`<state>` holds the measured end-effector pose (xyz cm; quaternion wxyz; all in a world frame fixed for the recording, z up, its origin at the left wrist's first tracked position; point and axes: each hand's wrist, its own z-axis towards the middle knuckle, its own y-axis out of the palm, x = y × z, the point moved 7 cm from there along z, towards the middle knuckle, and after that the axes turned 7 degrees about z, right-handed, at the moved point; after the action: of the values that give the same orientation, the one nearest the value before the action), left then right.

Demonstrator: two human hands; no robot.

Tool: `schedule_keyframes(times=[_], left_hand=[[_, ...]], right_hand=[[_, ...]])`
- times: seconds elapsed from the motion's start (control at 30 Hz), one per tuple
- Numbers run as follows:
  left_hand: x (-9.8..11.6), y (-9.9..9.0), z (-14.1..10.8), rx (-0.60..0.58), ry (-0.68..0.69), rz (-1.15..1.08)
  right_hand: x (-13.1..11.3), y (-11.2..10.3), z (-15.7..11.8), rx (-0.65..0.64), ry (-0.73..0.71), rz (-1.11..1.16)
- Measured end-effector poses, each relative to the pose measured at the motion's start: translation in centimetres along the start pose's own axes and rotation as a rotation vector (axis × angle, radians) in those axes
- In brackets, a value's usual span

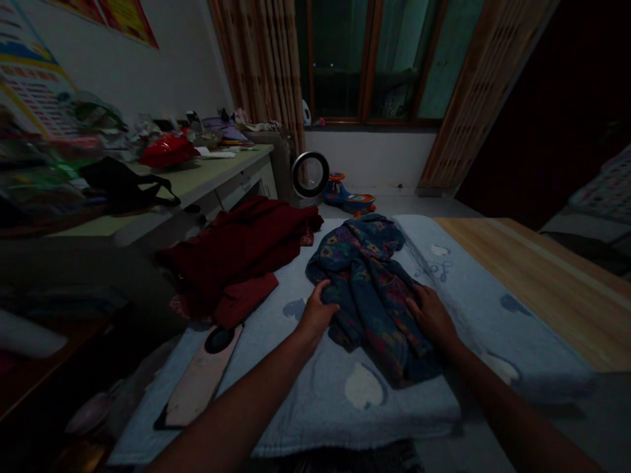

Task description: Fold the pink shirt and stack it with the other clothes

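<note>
A dark blue garment with a multicoloured floral pattern (362, 282) lies crumpled on a light blue cloth (305, 401) with pale heart shapes. My left hand (318, 314) grips the garment's left edge, its thumb uppermost and some fingers hidden by the fabric. On the opposite side, my right hand (434, 318) has its fingers curled onto the garment's right edge. The lower part of the garment spreads between and below both hands. Left of it lies a heap of dark red clothing (246, 240), touched by neither hand.
A pinkish flat board with a round dark hole (202, 381) lies at the cloth's left edge. Bare wooden tabletop (542, 282) shows at right. A cluttered desk (211, 180) stands at left, with a red bag (167, 151). Beyond are a round-framed fan (310, 174) and a ride-on toy (348, 196).
</note>
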<state>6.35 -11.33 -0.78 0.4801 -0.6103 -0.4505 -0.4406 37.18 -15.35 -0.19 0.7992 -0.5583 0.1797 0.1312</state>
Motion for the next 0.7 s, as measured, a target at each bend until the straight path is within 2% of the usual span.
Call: schedule_keyframes(times=[0.1,0.17,0.27,0.37,0.47,0.53,0.6,0.67,0.7], left_hand=[[0.5,-1.0,0.3,-0.085,-0.208,-0.22],[1.6,-2.4,0.7,-0.105,-0.221,-0.294],[3.6,-6.4,1.8,0.01,-0.146,-0.283],[5.8,-11.3,2.6,0.165,-0.055,-0.192],[7.7,-16.3,3.2,0.375,0.036,-0.071],[8.6,-18.3,3.4,0.467,0.093,0.137],[8.8,-18.1,3.3,0.474,0.109,0.485],[8.3,-15.9,2.5,0.456,0.111,0.895],[8.3,-14.3,1.6,0.498,0.144,1.075]], right_hand=[[-0.1,-0.5,-0.2,0.075,-0.031,0.028],[-0.2,-1.2,-0.4,0.132,-0.039,0.072],[-0.9,-2.7,-0.1,0.127,-0.063,0.222],[-1.3,-5.1,0.7,0.101,-0.077,0.334],[-0.3,-7.4,2.0,0.12,-0.001,0.308],[0.7,-8.2,2.6,0.127,0.074,0.212],[0.9,-8.6,2.9,0.15,0.093,0.079],[-0.3,-8.7,2.8,0.186,0.032,-0.012],[-1.2,-8.5,2.5,0.189,-0.016,-0.021]])
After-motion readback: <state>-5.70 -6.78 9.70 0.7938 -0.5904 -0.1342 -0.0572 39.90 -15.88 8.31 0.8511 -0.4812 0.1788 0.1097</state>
